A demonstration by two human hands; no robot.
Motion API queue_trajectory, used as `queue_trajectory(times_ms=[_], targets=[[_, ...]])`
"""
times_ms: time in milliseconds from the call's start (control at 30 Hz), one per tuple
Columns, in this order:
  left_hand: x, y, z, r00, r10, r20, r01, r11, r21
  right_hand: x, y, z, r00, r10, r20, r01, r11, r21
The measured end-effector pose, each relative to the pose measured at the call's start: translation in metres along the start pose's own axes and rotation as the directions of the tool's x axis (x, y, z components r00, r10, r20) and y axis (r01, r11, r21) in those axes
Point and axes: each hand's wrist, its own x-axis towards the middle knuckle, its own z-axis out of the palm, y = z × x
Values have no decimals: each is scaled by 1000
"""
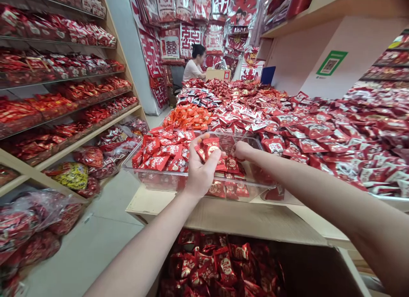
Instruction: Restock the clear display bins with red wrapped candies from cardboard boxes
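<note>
My left hand [200, 173] is closed around small red candy packets [211, 148], with the thumb pressed across the front one. It is over a clear plastic tray [153, 177]. To its right, my right hand [242, 150] reaches into the same tray with curled fingers, close to some dark red packets [232, 164]. Whatever those fingers grip is hidden. Brighter red packets [162, 150] are piled in the tray's left part. Below my forearms, an open cardboard box [255, 220] contains many shiny red packets [223, 263].
Heaps of red and orange packets [188, 116] cover the long display counter behind and right of the tray. Shelves [64, 79] of packets line the left wall, with stuffed plastic bags [35, 216] on the floor. A person [193, 67] sits at the back.
</note>
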Motion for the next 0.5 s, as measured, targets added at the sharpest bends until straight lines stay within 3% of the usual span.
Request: queue_trajectory(times_ms=[233, 333, 500], targets=[[1, -1, 0, 999, 1, 46, -1, 1000, -9, -1, 0, 3, 997, 54, -55, -61, 991, -123], [1, -1, 0, 999, 11, 48, -11, 1000, -3, -8, -2, 0, 999, -9, -42, 2, 987, -160], [1, 0, 0, 998, 17, 54, -18, 1000, 7, -19, -9, 5, 983, -161, 90, 175, 966, -188]])
